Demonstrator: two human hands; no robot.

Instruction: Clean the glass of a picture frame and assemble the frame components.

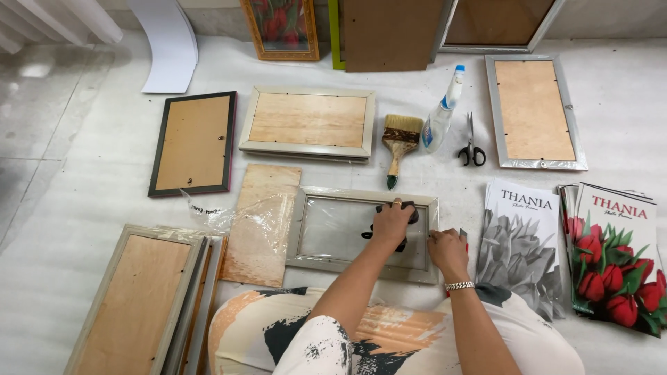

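From the head camera, a pale picture frame (363, 234) lies flat on the floor just in front of the person's knees, its glass facing up. The left hand (392, 221) rests on the glass near the frame's far right corner, fingers curled down over a dark cloth (406, 214) that pokes out around them. The right hand (447, 251) sits on the frame's right edge, fingers closed narrowly around something small and reddish that is mostly hidden, so I cannot tell what it is. Beyond the frame lie a paint brush (399, 146), a spray bottle (442, 114) and scissors (471, 147); to its left lies a thin wooden backing board (262, 223), to its right a grey flower print (520, 244). This looks like wiping the glass clean; a next pass would call for steady pressure while the other hand keeps the frame from sliding
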